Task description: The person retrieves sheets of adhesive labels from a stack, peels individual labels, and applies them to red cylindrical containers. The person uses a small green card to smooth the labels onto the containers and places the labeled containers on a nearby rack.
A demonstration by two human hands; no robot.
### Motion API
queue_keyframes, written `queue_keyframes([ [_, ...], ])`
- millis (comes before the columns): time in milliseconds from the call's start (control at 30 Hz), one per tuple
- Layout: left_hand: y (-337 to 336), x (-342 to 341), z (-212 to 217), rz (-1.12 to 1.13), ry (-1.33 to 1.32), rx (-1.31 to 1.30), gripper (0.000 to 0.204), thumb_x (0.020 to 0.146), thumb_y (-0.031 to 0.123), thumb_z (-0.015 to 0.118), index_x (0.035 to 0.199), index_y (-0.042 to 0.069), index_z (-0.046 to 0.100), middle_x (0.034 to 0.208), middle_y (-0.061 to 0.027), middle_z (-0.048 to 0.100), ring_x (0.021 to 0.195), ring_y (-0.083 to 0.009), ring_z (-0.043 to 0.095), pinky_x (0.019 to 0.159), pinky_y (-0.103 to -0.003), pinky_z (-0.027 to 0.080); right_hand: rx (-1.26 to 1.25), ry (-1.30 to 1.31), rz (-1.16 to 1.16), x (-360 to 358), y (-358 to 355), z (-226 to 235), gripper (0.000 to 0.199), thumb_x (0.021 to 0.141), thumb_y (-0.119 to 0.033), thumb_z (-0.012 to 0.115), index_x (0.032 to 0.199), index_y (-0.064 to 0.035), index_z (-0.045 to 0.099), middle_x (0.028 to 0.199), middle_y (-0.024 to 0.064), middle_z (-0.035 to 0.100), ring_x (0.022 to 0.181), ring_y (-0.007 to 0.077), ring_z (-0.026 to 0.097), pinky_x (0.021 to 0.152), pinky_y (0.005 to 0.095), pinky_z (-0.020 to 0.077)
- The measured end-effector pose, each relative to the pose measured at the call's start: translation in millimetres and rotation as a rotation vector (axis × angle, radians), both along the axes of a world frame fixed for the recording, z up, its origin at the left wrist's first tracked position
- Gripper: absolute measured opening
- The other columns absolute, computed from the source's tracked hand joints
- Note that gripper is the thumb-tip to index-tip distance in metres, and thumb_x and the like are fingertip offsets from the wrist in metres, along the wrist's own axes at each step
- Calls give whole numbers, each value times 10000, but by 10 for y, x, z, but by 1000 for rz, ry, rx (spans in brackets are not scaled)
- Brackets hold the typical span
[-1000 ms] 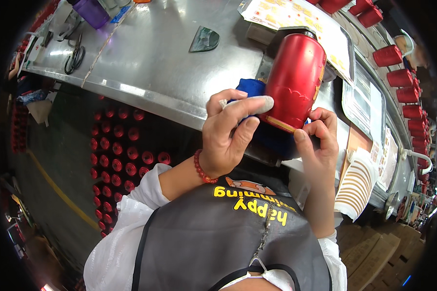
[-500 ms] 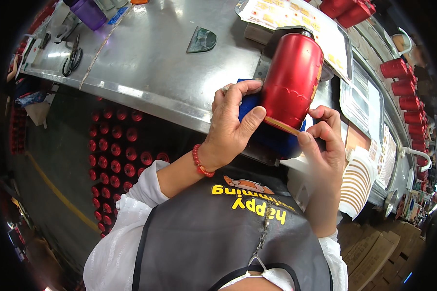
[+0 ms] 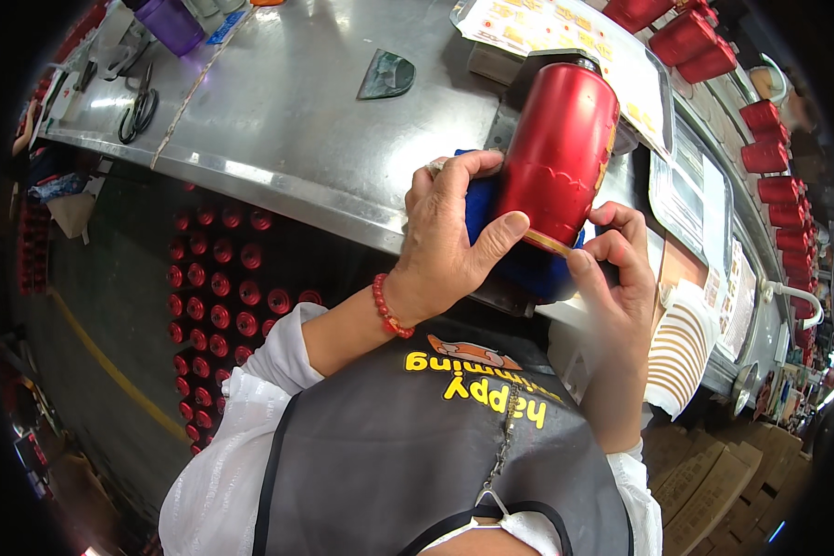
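A glossy red metal bottle (image 3: 559, 153) lies tilted, its dark neck pointing away from me and its base toward me. Beneath the base is a blue cloth (image 3: 475, 206). Round the base edge runs a thin gold strip (image 3: 547, 242). My left hand (image 3: 454, 227) is on the bottle's left side, fingers curled against it and thumb pressed near the strip. At the lower right, my right hand (image 3: 616, 264) pinches the strip's end between thumb and forefinger. Gold decoration (image 3: 605, 162) shows at the bottle's right edge; the rest of it is hidden.
On the metal table (image 3: 287, 111) lie a dark green scraper-like plate (image 3: 387, 75) and black scissors (image 3: 139, 116). A purple cup (image 3: 170, 28) stands far left. A tray of printed decal sheets (image 3: 556, 32) is behind the bottle. Red vessels (image 3: 764, 156) line the right side.
My left thumb has slid right along the base edge, covering part of the gold strip. My right hand has stayed nearly still. The red vessels at the right have shifted along their line.
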State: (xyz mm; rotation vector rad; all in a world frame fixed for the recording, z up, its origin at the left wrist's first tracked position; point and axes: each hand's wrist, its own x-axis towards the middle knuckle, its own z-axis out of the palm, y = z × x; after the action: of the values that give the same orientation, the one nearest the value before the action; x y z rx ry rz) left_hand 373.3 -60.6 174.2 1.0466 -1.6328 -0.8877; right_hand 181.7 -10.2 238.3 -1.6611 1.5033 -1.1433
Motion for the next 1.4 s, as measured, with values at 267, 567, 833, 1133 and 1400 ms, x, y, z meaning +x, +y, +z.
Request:
queue_keyframes([
  [267,-10,31,-1,-46,37,30,524,926,353,671,1292,12,515,1249,-144,593,1156,-300,461,1053,-431,317,-11,54,-6,-17,-1,-26,133,818,-46,715,761,-11,599,1113,139,485,1041,214,508,867,308,426],
  [567,-24,57,6,-84,33,13,478,1041,367,477,1340,-7,484,1240,-148,548,1176,-242,456,1059,-364,332,-78,55,15,34,32,96,149,811,-61,727,762,-9,597,1124,148,494,1059,237,507,897,321,419],
  [833,-13,62,22,-89,-31,13,469,1053,352,458,1351,-10,481,1284,-154,540,1202,-233,443,1060,-350,342,-50,46,20,4,43,128,139,811,-58,723,768,-12,598,1134,146,490,1071,241,500,924,344,411],
  [1133,0,-15,29,2,-69,-49,596,923,448,651,1301,12,501,1219,-158,595,1139,-307,468,1043,-457,308,-14,16,7,-3,38,75,140,817,-57,720,769,-15,595,1135,140,481,1060,234,502,902,328,417],
  [1400,-16,5,0,-29,-17,-9,586,911,408,673,1302,7,501,1238,-163,590,1156,-310,462,1048,-461,302,-40,64,5,-30,13,-1,153,821,-55,721,756,-12,588,1106,135,491,1016,205,509,826,291,430],
])
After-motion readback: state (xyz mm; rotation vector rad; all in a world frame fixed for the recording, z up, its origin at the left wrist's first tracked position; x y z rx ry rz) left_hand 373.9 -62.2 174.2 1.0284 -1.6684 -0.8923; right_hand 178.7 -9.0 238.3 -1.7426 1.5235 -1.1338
